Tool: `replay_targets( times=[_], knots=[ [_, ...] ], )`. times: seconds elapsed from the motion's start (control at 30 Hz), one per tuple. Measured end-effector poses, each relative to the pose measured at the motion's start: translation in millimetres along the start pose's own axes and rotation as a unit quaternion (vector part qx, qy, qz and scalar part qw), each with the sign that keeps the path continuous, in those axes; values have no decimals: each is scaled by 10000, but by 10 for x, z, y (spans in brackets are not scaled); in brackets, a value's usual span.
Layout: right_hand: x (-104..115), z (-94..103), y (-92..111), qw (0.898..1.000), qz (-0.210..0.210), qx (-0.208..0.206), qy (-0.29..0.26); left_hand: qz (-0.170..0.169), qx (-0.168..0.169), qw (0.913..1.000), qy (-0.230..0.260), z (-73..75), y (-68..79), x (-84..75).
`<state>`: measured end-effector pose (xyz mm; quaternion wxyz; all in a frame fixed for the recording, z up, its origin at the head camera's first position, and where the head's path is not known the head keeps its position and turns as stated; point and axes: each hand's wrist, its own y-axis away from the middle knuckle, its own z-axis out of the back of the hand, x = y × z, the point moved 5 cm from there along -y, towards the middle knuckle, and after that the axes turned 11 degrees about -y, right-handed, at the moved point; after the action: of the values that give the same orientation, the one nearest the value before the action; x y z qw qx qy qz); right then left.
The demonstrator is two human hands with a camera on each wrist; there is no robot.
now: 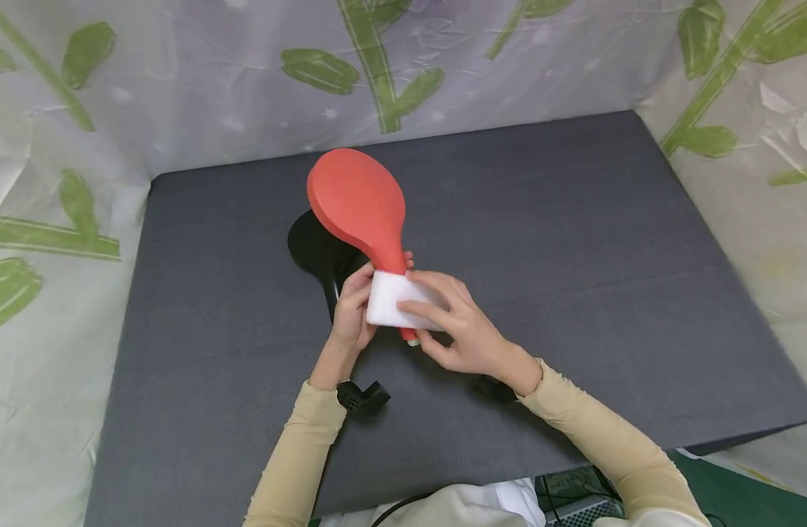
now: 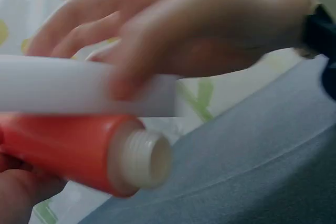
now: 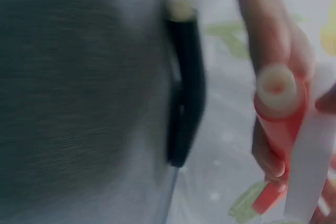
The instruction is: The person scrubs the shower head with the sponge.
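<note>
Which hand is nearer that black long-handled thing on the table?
Left. In the head view, the left hand appears close beside the black thing; the right hand is farther off, across the red thing's handle.

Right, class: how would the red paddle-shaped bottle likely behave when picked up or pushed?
The red paddle-shaped bottle seems fairly stiff: its broad, flattish head doesn't droop beyond the left hand. Its open threaded neck suggests a hollow body, perhaps light for its size. That head would probably resist rolling.
</note>
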<state>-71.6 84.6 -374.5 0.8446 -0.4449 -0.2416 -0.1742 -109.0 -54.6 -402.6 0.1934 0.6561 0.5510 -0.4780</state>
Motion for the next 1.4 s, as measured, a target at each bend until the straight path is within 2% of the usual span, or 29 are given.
replay_targets(
  times=[0.13,0.23,0.33,0.43,0.6,0.73,0.87,1.0,1.1,1.17,1.27,1.33,1.4],
  knots=[
    [82,-118,130,9939,630,856,294,-114,-181,9997,104,69,-13,-43],
    [81,-124,148,9919,802,938,286,-66,-334,9993,-172,109,-10,-36],
    [21,-61,85,9969,618,486,102,-51,-411,9981,-462,119,-7,-33],
    [-101,35,-28,9995,193,-147,-226,-87,-438,9972,-595,109,1,-35],
    [-275,187,-212,9939,-488,-972,-190,-3,-386,9947,-949,78,18,26],
    [-296,221,-246,9896,-709,-1253,-27,-68,-459,9914,-1221,65,16,49],
    [-215,128,-133,9946,-456,-910,-179,-222,-662,9919,-1058,98,-6,2],
    [-65,4,61,9993,223,-152,-247,-297,-495,9963,-644,127,-40,-38],
    [44,-44,162,9956,817,406,-232,-317,-316,9983,-367,127,-60,-53],
    [82,-43,186,9918,1090,599,-282,-318,-264,9989,-210,118,-65,-54],
    [75,-1,146,9921,1114,476,-330,-283,-147,9994,-92,85,-64,-49],
    [33,49,86,9953,900,123,-329,-219,-126,9996,-110,62,-49,-36],
    [-30,116,12,9977,514,-360,-272,-141,-161,9996,-197,40,-30,-15]
  ],
)
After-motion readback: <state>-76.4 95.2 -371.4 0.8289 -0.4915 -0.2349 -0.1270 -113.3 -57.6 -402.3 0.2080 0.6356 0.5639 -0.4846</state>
